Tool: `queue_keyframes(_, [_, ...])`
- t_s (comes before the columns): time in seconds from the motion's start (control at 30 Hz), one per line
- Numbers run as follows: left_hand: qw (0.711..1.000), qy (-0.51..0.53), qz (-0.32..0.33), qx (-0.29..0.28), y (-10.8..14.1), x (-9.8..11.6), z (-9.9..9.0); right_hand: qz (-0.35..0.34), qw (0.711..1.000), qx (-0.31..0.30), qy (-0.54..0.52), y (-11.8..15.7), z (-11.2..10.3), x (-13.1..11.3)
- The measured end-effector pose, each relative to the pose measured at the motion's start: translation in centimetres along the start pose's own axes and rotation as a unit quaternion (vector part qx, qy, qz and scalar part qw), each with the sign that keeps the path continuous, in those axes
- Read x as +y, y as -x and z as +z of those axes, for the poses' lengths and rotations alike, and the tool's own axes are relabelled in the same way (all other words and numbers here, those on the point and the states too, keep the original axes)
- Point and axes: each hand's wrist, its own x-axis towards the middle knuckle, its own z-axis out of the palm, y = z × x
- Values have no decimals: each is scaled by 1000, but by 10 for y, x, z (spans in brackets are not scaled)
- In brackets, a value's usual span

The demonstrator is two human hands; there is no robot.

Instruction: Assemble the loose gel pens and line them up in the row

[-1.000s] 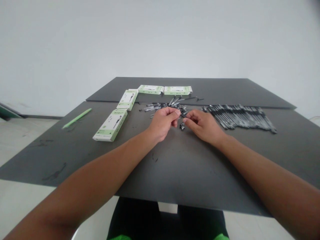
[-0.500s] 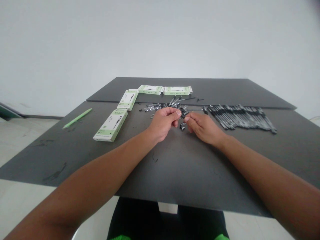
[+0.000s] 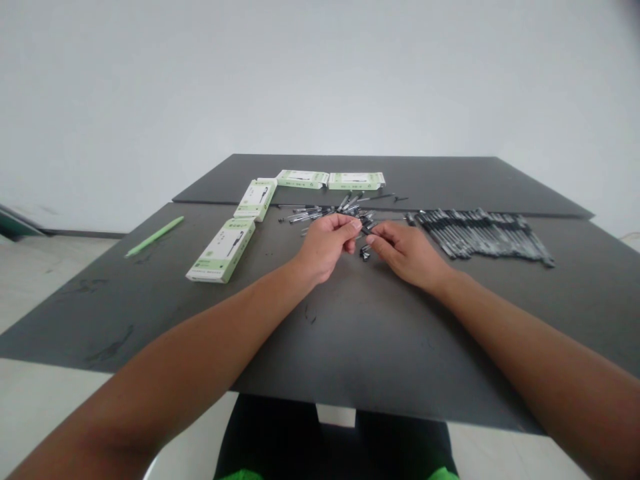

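My left hand (image 3: 329,245) is closed in a pinch at the middle of the dark table (image 3: 360,347). What its fingertips hold is too small to make out. Just to its right, my right hand (image 3: 404,252) has thumb and finger pressed together on a small dark piece that I cannot identify. Loose pens and pen parts (image 3: 306,213) lie scattered behind and between the hands, partly hidden by them. Right of my right hand is a long row of black and clear pens (image 3: 480,235), laid side by side at a slant.
Four green and white boxes lie left and behind: a near-left box (image 3: 223,250), one behind it (image 3: 256,199), and two at the back (image 3: 302,179), (image 3: 357,181). A green pen (image 3: 156,236) lies far left. A seam crosses the table behind the pens.
The fingertips of my right hand have shifted slightly left and up, closer to my left hand. My left hand has barely moved.
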Motion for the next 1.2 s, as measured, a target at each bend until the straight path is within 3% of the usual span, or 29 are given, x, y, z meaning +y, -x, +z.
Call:
queue_keyframes(0.4, [1000, -10, 4, -13, 2, 2, 1, 28, 997, -55, -47, 0, -3, -1])
queue_keyframes(0.7, [1000, -2, 5, 7, -1, -2, 0, 9, 999, 32, -6, 0, 1, 2])
queue_keyframes(1.2, [1000, 0, 1, -18, 0, 4, 0, -29, 999, -20, 0, -1, -4, 1])
